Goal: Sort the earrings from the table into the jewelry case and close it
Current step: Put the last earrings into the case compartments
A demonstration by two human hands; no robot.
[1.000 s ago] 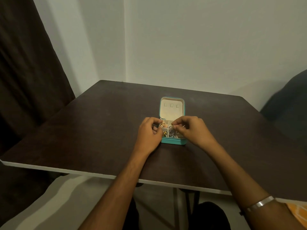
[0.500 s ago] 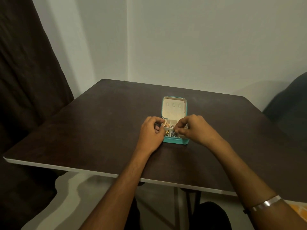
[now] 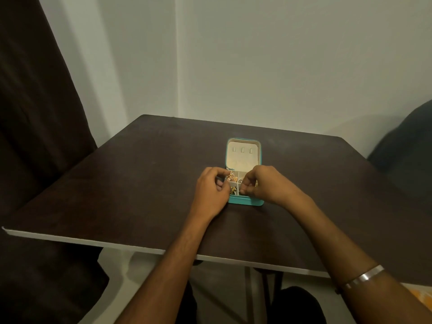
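Case: small teal rectangular jewelry case [image 3: 245,202] with a cream lining, lying open on the dark brown square table [image 3: 140,183], a little right of the table's middle.
Long axis: runs from the person toward the far wall; the hinged lid [image 3: 243,153] lies at the far end, raised and tilted back, its lining facing the camera.
Lid lining: three small pale tabs in a row near its top edge.
Tray: cream dividers split the base into small square compartments; four show between the hands.
Contents: gold-coloured earrings [image 3: 231,177] in the far-left compartment; more gold pieces in the near-left one; right-hand compartments mostly hidden.
Left hand [image 3: 211,190]: rests against the case's left edge, fingers curled, thumb and forefinger close together over the far-left compartment; whether they pinch an earring cannot be told.
Right hand [image 3: 261,183]: covers the tray's right side, fingertips bunched and pointing down into the near-right compartment; what they pinch, if anything, is too small to tell.
Right forearm: plain silver metal bangle [image 3: 364,275].
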